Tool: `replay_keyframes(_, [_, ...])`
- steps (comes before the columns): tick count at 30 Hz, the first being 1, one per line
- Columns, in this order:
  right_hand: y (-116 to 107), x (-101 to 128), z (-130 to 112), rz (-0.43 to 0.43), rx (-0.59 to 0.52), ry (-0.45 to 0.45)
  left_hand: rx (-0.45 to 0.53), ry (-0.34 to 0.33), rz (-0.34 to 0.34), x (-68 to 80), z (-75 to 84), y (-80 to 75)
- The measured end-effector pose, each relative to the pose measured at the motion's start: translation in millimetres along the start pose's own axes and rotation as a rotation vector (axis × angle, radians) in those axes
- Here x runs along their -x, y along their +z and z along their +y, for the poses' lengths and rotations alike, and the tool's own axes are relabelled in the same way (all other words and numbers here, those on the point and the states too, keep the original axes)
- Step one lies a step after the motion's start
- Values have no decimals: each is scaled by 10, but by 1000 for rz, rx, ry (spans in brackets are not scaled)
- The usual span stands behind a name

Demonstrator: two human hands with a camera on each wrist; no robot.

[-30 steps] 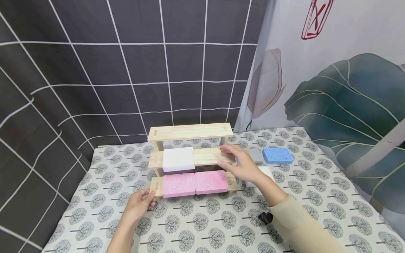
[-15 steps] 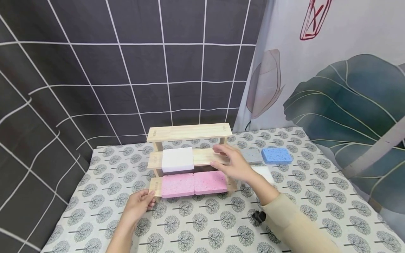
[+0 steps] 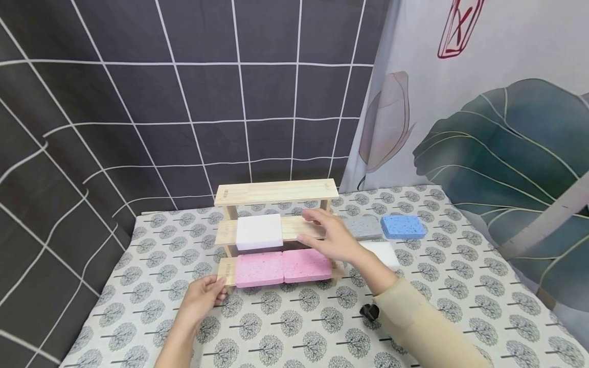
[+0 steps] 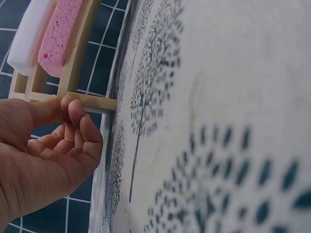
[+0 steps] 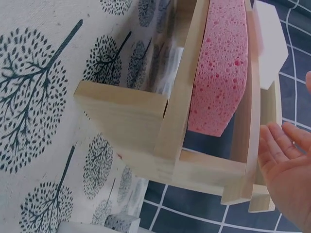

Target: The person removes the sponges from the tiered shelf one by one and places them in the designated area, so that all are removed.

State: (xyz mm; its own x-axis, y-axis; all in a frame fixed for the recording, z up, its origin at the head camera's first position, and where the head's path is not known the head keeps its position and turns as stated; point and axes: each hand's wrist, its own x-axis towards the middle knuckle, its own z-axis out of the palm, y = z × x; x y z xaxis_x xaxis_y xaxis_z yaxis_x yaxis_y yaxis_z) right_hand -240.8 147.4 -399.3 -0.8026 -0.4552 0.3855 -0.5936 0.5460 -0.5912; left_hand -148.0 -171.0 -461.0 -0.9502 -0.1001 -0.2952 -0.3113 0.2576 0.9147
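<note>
A three-tier wooden shelf (image 3: 276,192) stands on the tree-print cloth. Its middle tier carries a white sponge (image 3: 259,231), and two pink sponges (image 3: 259,269) lie side by side on the bottom tier. My left hand (image 3: 217,288) pinches the bottom tier's left end; the left wrist view shows thumb and forefinger of this left hand (image 4: 68,106) on the wood. My right hand (image 3: 309,226) is open, fingers straight, over the bare right half of the middle tier. I cannot tell whether it touches the wood. The right wrist view shows its palm (image 5: 286,165) beside the shelf frame (image 5: 146,121).
Right of the shelf on the cloth lie a grey sponge (image 3: 363,227), a blue sponge (image 3: 403,226) and a white sponge (image 3: 382,253). A dark grid-pattern backdrop (image 3: 184,102) hangs close behind, a leaf-print curtain (image 3: 497,143) to the right.
My right hand has slid left along the middle tier, uncovering the grey and white sponges beside the shelf. The left hand has kept its pinch on the bottom tier.
</note>
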Motion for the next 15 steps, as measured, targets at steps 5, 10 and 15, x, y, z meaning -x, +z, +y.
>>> replay_keyframes(5, [42,-34,-38,-11,11,10,-4,-4,4,-13,-4,8])
replay_keyframes(10, [75,-83,-97,-43,23,41,-1,1,2,-17,-1,2])
replay_keyframes(15, [118,-127,-132,-69,36,44,4,-1,4,-9,2,6])
